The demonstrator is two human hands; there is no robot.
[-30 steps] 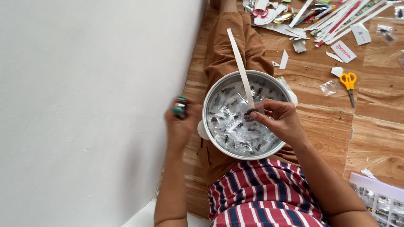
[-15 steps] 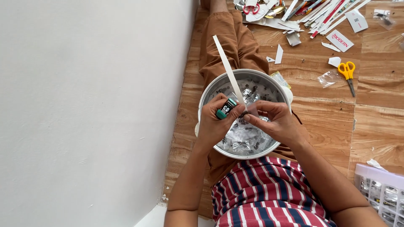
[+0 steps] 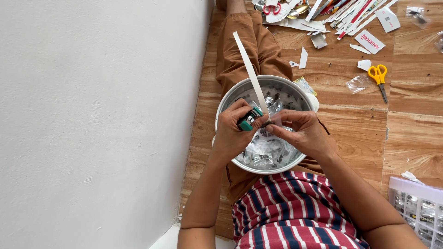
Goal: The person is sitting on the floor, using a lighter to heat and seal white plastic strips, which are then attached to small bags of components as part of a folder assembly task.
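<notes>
I sit on a wooden floor with a round metal bowl (image 3: 230, 99) on my lap, filled with several small clear plastic packets (image 3: 265, 152). My left hand (image 3: 233, 131) grips a small green stapler (image 3: 249, 119) over the bowl. My right hand (image 3: 302, 131) pinches the lower end of a long white paper strip (image 3: 249, 69) together with a clear packet, right against the stapler's tip. The strip slants up and away over my brown trousers. Both hands touch above the bowl's middle.
A white wall (image 3: 92, 115) runs along my left. Yellow scissors (image 3: 379, 76) lie on the floor to the right, with paper scraps and strips (image 3: 341, 18) farther off. A white plastic basket (image 3: 417, 205) stands at the lower right.
My left hand came in from the wall side with the stapler and now meets my right hand over the bowl. The strip's top end has tilted further left.
</notes>
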